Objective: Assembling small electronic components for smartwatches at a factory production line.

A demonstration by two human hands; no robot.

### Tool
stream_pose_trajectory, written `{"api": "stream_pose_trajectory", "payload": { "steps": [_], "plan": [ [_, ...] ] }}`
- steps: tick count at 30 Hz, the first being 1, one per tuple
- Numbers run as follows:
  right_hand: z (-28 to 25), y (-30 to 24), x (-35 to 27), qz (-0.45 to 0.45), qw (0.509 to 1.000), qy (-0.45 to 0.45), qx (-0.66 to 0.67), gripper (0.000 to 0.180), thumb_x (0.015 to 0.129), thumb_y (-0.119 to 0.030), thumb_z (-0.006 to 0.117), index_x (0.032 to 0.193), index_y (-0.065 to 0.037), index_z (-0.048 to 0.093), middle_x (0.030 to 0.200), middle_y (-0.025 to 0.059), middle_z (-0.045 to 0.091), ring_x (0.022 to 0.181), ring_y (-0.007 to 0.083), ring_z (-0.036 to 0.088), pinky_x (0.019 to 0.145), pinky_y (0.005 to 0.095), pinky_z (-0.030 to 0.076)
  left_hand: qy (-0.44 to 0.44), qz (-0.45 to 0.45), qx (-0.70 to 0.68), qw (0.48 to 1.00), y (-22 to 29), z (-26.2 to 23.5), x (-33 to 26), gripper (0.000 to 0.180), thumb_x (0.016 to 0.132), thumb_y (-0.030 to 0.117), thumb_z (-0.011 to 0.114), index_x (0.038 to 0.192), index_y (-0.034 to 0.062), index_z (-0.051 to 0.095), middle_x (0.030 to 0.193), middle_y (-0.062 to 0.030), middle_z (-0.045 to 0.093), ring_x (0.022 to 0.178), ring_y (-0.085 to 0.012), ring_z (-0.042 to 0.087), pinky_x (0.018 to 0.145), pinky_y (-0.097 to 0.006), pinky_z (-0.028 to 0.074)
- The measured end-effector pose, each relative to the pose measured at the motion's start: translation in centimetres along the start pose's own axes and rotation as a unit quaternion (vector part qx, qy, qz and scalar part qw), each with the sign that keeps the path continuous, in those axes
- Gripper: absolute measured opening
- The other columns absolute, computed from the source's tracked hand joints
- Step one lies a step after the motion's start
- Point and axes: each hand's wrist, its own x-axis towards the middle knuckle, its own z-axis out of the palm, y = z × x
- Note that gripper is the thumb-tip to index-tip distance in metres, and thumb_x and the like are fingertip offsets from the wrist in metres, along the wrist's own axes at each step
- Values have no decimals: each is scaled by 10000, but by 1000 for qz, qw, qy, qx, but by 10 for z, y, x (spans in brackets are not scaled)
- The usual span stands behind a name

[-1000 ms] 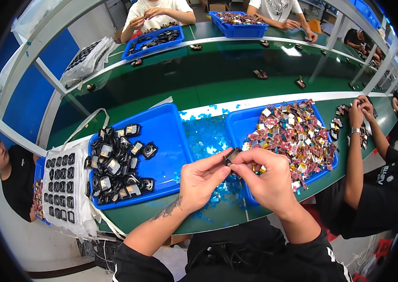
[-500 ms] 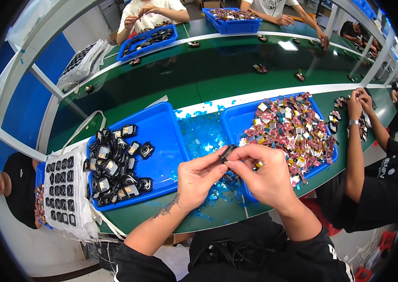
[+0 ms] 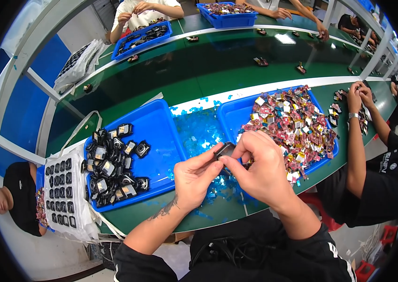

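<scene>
Between my hands, above the near edge of the green bench, is a small black case (image 3: 226, 150), squarish with a dark flat face. My left hand (image 3: 194, 181) pinches its left side between thumb and fingers. On its right edge press the thumb and curled fingers of my right hand (image 3: 260, 169); whether a tiny piece is also between them is hidden. Left of my hands, a blue tray (image 3: 161, 136) bears a heap of similar black cases (image 3: 109, 164). A second blue tray (image 3: 231, 123) at the right holds piled small pink, yellow and white electronic parts (image 3: 288, 131).
Blue film scraps (image 3: 199, 131) litter the bench between the trays. At far left, a white sheet tray (image 3: 79, 221) carries rows of black cases. Beyond runs a green conveyor (image 3: 161, 75) with scattered parts. A co-worker's hands (image 3: 359, 94) work at the right; others sit across.
The black case has turned so more of its flat face shows. My right hand's fingers have lifted and curled over its upper edge. The whole view has shifted slightly.
</scene>
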Motion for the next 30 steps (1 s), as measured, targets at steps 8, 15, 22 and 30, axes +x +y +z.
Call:
{"api": "stream_pose_trajectory", "payload": {
  "steps": [8, 15, 22, 30],
  "plan": [
    [-2, 9, -20, 139, 949, -31, 281, 280, 801, 10, 710, 1046, -9, 576, 819, 37, 617, 815, 111, 628, 748, 278, 558, 37, 43, -74, 996, 15, 14, 5, 455, 923, -26, 568, 1359, -6, 439, 1188, -196, 614, 1058, -193, 619, 905, -310, 518],
    [-2, 9, -29, 174, 921, -15, 348, 227, 857, 14, 661, 1073, 56, 605, 936, 93, 660, 848, 116, 646, 738, 262, 573, -68, 141, 241, 958, 23, -1, 9, 288, 871, -73, 589, 1137, 5, 669, 1156, -158, 619, 1012, -186, 623, 834, -260, 490],
    [-10, 9, -23, 120, 950, -57, 284, 108, 868, 34, 623, 976, 31, 629, 908, 79, 610, 849, 134, 626, 723, 271, 577, -95, 214, 411, 881, 32, -6, 12, 289, 767, -9, 731, 1054, 27, 712, 1044, -134, 661, 810, -222, 686, 703, -285, 562],
    [-4, 11, -31, 138, 944, -30, 297, 169, 851, 47, 639, 1004, 21, 573, 939, 70, 582, 862, 109, 593, 709, 241, 536, -61, -58, 203, 976, 26, 6, 8, 163, 840, -19, 688, 1000, -45, 703, 939, -81, 630, 862, -112, 599, 728, -219, 513]
  ]
}}
